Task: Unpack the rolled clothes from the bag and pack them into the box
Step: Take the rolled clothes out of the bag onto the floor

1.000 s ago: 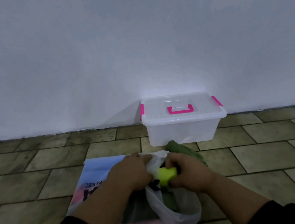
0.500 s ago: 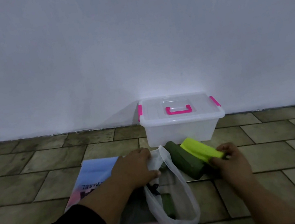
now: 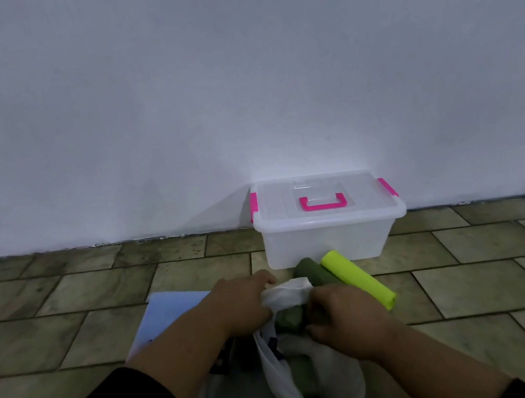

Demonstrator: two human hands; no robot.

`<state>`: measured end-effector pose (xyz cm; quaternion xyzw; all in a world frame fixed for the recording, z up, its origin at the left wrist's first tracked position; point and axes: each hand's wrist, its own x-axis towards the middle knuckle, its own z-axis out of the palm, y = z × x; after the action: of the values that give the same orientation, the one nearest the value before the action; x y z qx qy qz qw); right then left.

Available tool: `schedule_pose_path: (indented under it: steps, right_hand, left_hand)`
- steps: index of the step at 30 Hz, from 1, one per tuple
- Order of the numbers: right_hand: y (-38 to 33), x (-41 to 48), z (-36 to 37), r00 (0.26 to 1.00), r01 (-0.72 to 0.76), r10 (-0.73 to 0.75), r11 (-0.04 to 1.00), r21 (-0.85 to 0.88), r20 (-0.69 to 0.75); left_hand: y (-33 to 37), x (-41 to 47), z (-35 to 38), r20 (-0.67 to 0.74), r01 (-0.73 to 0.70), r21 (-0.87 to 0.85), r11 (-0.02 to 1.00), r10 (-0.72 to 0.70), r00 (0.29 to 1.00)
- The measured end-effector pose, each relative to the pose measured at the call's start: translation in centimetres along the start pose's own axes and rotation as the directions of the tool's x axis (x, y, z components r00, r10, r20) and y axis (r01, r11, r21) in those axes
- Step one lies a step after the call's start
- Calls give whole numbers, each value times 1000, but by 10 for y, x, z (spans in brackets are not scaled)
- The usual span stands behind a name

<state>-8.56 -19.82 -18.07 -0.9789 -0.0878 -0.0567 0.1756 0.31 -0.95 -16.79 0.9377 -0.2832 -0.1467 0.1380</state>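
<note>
The box (image 3: 327,240) stands against the wall with its lid (image 3: 323,202) on and both pink clasps down. Just in front of the box, an olive roll (image 3: 315,275) and a lime roll (image 3: 357,278) lie side by side on the tiled floor (image 3: 474,267), touching each other. Further out from the box, towards the person, sits the thin white bag (image 3: 305,382). The left hand (image 3: 241,306) pinches the bag's rim in a bunched fist. The right hand (image 3: 347,316) is at the bag's mouth, fingers and thumb curled round the end of a third roll (image 3: 290,319), dull green.

The likely trouble is the flimsy plastic: if it clings to the cloth, the whole bag may lift with the roll, or the roll may loosen as it drags over the rim. The right wrist is also close to the lime roll, so a careless pull towards the box could knock that pair askew. Nothing can be packed until the box is unclasped
</note>
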Motion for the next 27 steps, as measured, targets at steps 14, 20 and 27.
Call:
schedule_pose_path:
  steps: [14, 20, 27]
  right_hand:
    - [-8, 19, 16, 1000, -13, 12, 997, 73, 15]
    - [-9, 17, 14, 993, 10, -14, 999, 32, 120]
    - [-12, 22, 2, 993, -47, 32, 990, 136, 113]
  left_hand:
    - [-6, 6, 19, -234, 64, -233, 970, -120, 965]
    - [-3, 9, 17, -191, 69, -244, 967, -117, 975]
    - [-3, -6, 20, -182, -39, -314, 948, -19, 983]
